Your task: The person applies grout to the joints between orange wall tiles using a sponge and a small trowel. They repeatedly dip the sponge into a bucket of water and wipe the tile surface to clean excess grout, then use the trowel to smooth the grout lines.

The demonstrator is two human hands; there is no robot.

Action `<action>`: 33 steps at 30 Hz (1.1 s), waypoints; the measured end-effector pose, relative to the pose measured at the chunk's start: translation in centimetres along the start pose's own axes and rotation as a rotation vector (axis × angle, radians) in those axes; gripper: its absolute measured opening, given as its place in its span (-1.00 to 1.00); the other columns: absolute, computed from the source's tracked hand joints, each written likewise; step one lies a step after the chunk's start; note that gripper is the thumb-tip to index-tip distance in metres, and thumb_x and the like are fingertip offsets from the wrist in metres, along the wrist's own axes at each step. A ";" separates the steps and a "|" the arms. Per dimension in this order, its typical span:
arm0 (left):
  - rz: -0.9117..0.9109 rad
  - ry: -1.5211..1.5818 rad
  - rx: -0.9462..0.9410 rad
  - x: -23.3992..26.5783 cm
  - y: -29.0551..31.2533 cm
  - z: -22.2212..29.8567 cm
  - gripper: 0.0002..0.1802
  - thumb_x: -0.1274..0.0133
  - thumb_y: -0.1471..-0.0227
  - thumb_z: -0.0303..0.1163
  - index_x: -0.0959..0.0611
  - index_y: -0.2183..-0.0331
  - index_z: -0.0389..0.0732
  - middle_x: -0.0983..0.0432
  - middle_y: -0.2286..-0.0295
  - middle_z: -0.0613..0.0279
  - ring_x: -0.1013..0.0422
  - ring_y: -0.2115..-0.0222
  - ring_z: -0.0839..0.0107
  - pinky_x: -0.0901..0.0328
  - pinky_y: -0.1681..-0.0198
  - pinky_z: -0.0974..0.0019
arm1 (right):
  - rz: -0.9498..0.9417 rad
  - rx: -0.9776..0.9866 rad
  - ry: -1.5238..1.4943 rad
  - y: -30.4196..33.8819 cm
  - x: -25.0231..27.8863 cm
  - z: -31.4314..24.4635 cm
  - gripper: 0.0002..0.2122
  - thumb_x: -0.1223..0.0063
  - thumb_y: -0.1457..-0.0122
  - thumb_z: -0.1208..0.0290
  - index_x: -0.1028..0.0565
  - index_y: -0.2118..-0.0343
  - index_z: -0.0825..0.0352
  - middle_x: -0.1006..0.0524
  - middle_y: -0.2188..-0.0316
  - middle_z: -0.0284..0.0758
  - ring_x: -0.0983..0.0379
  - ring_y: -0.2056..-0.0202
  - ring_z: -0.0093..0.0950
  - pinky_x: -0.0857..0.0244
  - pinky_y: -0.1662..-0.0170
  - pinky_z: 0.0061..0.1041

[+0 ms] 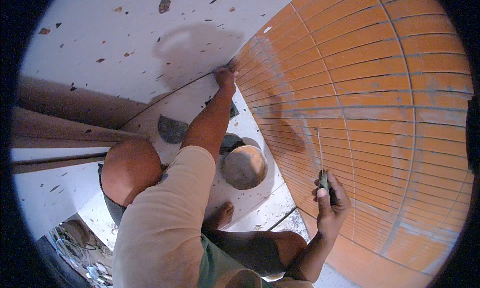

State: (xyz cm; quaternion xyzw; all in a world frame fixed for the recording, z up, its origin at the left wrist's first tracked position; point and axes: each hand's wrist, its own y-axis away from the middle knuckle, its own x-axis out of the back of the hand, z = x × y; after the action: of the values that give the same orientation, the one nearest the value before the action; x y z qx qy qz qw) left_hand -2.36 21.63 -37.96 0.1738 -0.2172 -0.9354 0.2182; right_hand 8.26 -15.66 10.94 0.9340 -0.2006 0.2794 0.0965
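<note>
My left hand (pixel 226 78) reaches far forward to the corner where the speckled white surface meets the orange tiled wall (pixel 360 88). Its fingers look curled together against the joint; whatever they may hold is too small to make out. In my right hand (pixel 332 200) is a thin screwdriver (pixel 321 155), gripped by its greenish handle between thumb and fingers. The metal shaft points up, close in front of the tiles, and I cannot tell whether its tip touches them. Grey grout lines and smears cross the wall.
Below my left arm stands a round bucket (pixel 245 167) with greyish contents. A dark half-round piece (pixel 172 129) lies on the speckled white floor left of that arm. My bare foot (pixel 220 215) is near the bucket. Cables and clutter (pixel 82 250) fill the lower left.
</note>
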 end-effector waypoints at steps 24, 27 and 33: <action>0.223 0.512 0.190 -1.4 0.3 -0.9 -0.78 0.12 -0.15 -0.41 -0.33 0.14 -0.21 -0.46 0.33 0.15 -0.45 0.54 0.34 -0.26 0.59 0.36 | -0.116 -0.006 0.101 -0.1 -0.5 -0.2 -0.64 -0.19 -0.09 0.46 -0.50 0.03 0.45 -0.54 0.24 -0.19 -0.45 0.19 -0.44 -0.30 0.09 -0.49; 0.161 0.285 0.315 -3.0 5.2 2.6 -0.82 0.19 -0.18 -0.34 -0.49 0.33 -0.16 -0.47 0.55 0.26 -0.35 0.65 0.49 -0.15 0.71 0.38 | -0.032 -0.043 0.074 1.5 -0.5 0.3 -0.63 -0.19 -0.09 0.47 -0.50 0.02 0.45 -0.54 0.24 -0.19 -0.45 0.20 -0.44 -0.30 0.09 -0.50; 0.084 0.441 0.270 -0.9 1.5 1.9 -0.84 0.18 -0.11 -0.52 -0.35 0.21 -0.20 -0.45 0.45 0.14 -0.41 0.58 0.46 -0.16 0.65 0.45 | -0.119 -0.003 0.080 0.1 -1.1 -1.1 -0.64 -0.17 -0.10 0.48 -0.50 0.02 0.45 -0.54 0.25 -0.20 -0.45 0.21 -0.45 -0.29 0.08 -0.52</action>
State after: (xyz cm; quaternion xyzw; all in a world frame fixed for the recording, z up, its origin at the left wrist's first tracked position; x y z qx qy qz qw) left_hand -1.93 21.45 -35.39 0.3917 -0.2943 -0.8276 0.2739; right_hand 6.83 -15.12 11.19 0.9322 -0.1412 0.3099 0.1223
